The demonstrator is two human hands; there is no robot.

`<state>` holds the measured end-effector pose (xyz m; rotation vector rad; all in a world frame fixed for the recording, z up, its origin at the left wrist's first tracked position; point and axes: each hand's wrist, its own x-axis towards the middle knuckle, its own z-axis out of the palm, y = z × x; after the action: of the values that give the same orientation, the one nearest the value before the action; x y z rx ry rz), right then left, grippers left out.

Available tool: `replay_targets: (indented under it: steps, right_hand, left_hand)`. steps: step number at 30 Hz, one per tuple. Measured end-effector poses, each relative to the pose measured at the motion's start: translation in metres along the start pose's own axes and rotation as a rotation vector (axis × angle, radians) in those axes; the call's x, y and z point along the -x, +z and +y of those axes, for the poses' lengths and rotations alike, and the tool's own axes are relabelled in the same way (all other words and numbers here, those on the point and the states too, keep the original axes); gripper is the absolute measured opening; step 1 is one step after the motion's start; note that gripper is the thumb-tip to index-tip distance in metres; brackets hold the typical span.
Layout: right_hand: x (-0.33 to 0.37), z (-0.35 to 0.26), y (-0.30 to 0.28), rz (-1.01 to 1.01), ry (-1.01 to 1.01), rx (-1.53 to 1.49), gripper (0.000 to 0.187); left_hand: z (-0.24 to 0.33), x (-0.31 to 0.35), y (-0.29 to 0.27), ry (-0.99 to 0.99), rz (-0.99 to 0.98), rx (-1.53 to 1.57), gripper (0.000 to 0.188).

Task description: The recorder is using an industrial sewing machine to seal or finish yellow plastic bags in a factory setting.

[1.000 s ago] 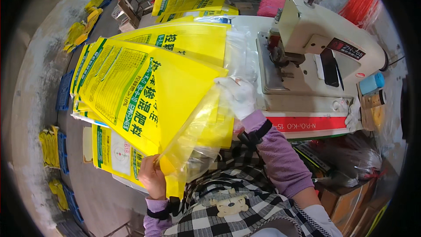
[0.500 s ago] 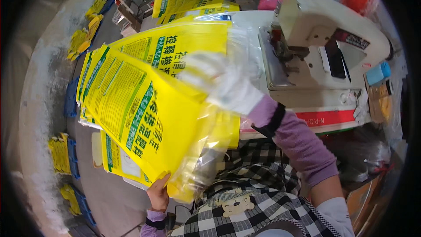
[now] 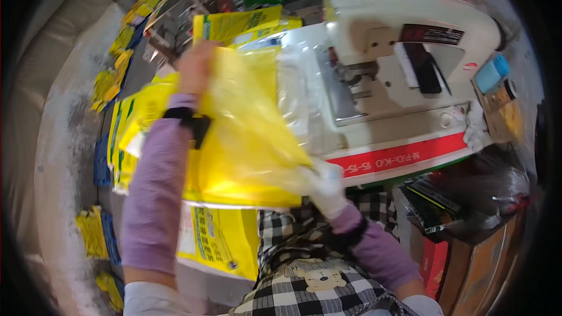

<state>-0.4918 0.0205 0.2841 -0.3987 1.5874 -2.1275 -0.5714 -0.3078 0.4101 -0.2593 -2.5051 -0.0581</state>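
A yellow plastic sack (image 3: 246, 146) with a clear, film-like edge is spread across the table in front of me, slightly blurred by motion. At its far left corner my left hand (image 3: 199, 67), bare, is closed on the sack. My right hand (image 3: 325, 190), in a white glove, grips the near right corner. More yellow printed sacks (image 3: 140, 114) lie under and to the left of it, partly hidden by my left forearm. Below the table edge hangs another yellow printed sack (image 3: 219, 237).
A white sewing machine (image 3: 410, 9) stands at the right, with a dark phone (image 3: 422, 67) propped on it. Near its far end are a light blue bottle (image 3: 492, 74) and a white glove (image 3: 474, 131). Bundles of yellow sacks (image 3: 92, 231) line the floor at left.
My left hand has moved from the near edge to the sack's far left corner. My right hand has come down toward me to the near right corner. The sack's printed face has turned from view.
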Motion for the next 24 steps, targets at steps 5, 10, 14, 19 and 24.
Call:
replay_targets:
  steps: [5,10,14,19,24]
  right_hand:
    - [0.052,0.003,-0.105,0.378,0.146,0.152,0.021]
    - [0.072,-0.004,-0.116,0.456,0.212,0.167,0.023]
    - [0.057,0.018,-0.132,0.389,-0.251,0.847,0.023]
    - [0.069,0.050,-0.145,0.334,-0.248,0.789,0.041]
    - [0.064,0.015,-0.126,0.331,-0.048,0.673,0.030]
  left_hand:
    - [0.101,-0.051,0.152,0.095,-0.245,0.422,0.027]
    - [0.101,-0.065,0.198,-0.223,-0.649,0.885,0.010]
    - [0.104,-0.058,0.209,0.152,-0.517,0.484,0.028]
    - [0.124,-0.051,0.178,0.260,-0.494,0.117,0.032]
    - [0.122,-0.065,0.178,0.178,-0.467,0.259,0.020]
